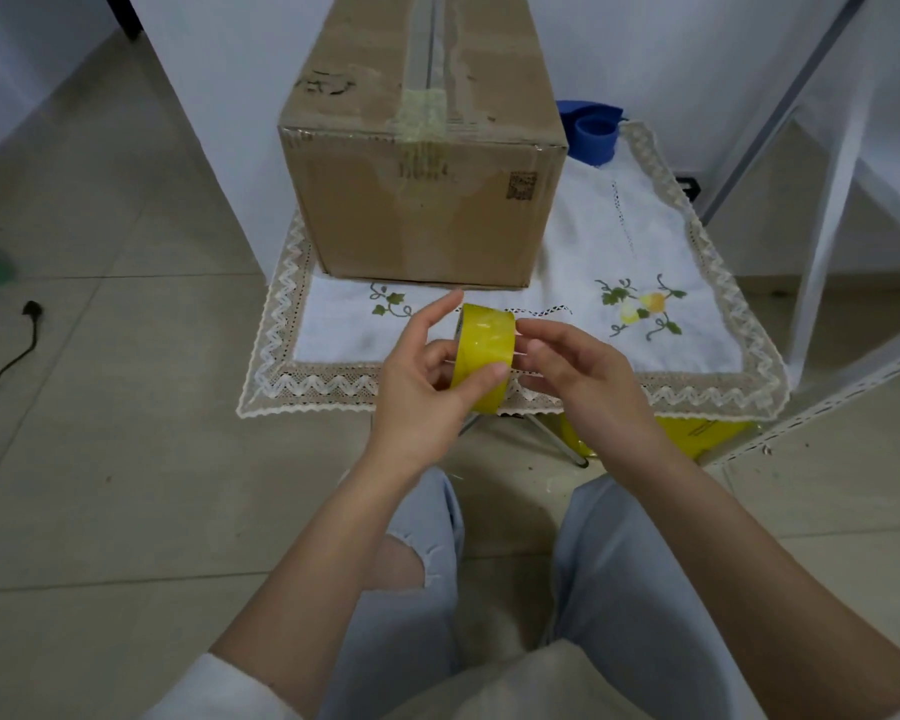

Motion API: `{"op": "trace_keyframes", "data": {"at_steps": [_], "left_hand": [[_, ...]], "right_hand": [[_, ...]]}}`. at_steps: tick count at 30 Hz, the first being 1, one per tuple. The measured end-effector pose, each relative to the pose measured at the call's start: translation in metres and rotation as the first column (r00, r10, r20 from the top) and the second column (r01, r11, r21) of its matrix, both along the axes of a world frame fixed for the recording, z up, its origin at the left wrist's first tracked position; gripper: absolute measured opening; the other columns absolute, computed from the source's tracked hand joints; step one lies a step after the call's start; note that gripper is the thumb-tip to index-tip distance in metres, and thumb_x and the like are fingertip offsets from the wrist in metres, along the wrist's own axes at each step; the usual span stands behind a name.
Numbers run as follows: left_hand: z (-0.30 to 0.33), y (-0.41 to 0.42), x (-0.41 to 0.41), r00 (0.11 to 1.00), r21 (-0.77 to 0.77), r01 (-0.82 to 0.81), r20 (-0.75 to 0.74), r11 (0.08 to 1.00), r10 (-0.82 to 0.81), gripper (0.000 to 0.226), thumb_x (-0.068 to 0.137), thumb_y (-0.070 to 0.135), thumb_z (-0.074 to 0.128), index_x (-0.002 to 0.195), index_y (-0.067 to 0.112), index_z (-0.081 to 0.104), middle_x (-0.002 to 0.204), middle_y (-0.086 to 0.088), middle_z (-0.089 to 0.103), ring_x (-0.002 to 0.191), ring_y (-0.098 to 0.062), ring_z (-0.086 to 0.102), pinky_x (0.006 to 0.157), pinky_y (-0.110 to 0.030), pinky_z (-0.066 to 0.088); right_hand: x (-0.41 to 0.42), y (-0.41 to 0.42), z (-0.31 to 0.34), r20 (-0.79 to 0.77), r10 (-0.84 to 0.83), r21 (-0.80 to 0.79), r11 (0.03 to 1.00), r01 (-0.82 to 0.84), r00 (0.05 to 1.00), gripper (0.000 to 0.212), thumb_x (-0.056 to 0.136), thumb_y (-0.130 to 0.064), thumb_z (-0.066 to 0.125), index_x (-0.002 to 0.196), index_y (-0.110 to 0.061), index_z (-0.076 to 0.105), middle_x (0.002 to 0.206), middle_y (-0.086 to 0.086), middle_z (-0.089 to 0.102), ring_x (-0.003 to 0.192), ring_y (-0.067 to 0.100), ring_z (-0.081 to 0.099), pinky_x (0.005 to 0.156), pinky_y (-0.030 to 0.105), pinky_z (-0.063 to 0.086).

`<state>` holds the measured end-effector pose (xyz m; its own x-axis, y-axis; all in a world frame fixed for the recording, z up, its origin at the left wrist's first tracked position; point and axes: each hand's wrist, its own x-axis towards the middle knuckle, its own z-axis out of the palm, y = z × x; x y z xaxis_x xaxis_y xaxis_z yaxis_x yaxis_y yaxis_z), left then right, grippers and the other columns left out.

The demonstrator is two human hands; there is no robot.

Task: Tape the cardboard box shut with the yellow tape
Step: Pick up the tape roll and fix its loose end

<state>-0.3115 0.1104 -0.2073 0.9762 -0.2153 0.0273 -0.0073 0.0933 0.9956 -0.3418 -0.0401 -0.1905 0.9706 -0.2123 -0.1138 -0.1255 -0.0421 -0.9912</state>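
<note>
Box (422, 163) of brown cardboard, big, sitting at the back edge of the small desk (718, 356) on a white cloth (593, 241) with a lace border. Flaps down flat on top, with old, pale tape already running along the middle seam and over the front edge. No fresh bright yellow strip on it yet, so probably just the start of the job: finding the loose end of the tape first, then pulling a strip, sticking it along the seam and cutting it. Closed box, so no telling what is inside.

Blue roll (596, 129) behind the box at the back right corner of the desk. Something yellow (697, 433) under the desk, on the floor.

Yellow tape (484, 356), a small roll, up in the air over the front edge of the desk, well apart from the box. Left hand (422, 381) curled around the roll, thumb on its face, gripping it. Right hand (578, 371) with fingertips touching the roll's side, maybe picking for the end; tight pinch or not, cannot tell.
</note>
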Motion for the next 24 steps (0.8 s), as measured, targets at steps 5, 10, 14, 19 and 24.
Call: {"op": "trace_keyframes", "data": {"at_steps": [5,10,14,19,24], "left_hand": [[-0.013,-0.003,-0.022,0.998,-0.054,0.048,-0.040,0.997,-0.050,0.070,0.075,0.000,0.077,0.129,0.036,0.049,0.083,-0.001,0.075,0.080,-0.019,0.069,0.076,-0.041,0.058],[-0.022,-0.006,-0.042,0.995,-0.082,0.058,-0.078,0.995,-0.064,0.071,0.069,0.008,0.077,0.129,0.034,0.049,0.089,-0.007,0.074,0.084,-0.021,0.069,0.080,-0.043,0.056],[-0.025,-0.007,-0.055,0.995,-0.062,0.085,-0.050,0.994,-0.088,0.070,0.072,0.005,0.076,0.131,0.032,0.050,0.090,-0.021,0.071,0.084,-0.025,0.067,0.084,-0.051,0.055],[-0.028,-0.005,-0.067,0.992,-0.024,0.117,-0.047,0.993,-0.118,0.070,0.074,0.005,0.077,0.133,0.030,0.049,0.089,-0.019,0.070,0.087,-0.034,0.068,0.085,-0.049,0.056],[-0.033,-0.007,-0.073,0.991,-0.015,0.124,-0.052,0.992,-0.124,0.071,0.073,0.005,0.076,0.134,0.024,0.048,0.082,-0.008,0.071,0.076,-0.017,0.066,0.076,-0.030,0.055]], "right_hand": [[-0.022,-0.005,-0.005,-0.009,0.019,0.028,0.999,-0.018,1.000,0.024,0.097,-0.006,0.049,0.117,-0.006,0.063,0.105,0.007,0.072,0.096,0.014,0.069,0.084,0.024,0.056],[-0.043,-0.010,-0.010,0.030,-0.005,-0.152,0.988,0.009,1.000,0.027,0.091,-0.013,0.061,0.118,-0.014,0.063,0.100,-0.001,0.069,0.089,0.005,0.066,0.082,0.021,0.054],[-0.054,-0.016,-0.010,0.053,0.054,-0.390,0.920,-0.029,0.997,0.037,0.084,-0.027,0.070,0.120,-0.025,0.064,0.107,0.000,0.059,0.092,0.006,0.063,0.082,0.021,0.053],[-0.063,-0.018,-0.013,0.076,0.092,-0.476,0.878,-0.045,0.993,0.040,0.078,-0.030,0.076,0.117,-0.028,0.067,0.104,-0.001,0.056,0.092,0.011,0.059,0.084,0.039,0.053],[-0.067,-0.019,-0.017,0.153,0.103,-0.495,0.869,-0.014,0.983,0.023,0.077,-0.025,0.078,0.098,-0.027,0.072,0.091,-0.008,0.059,0.081,0.008,0.057,0.075,0.039,0.053]]}}
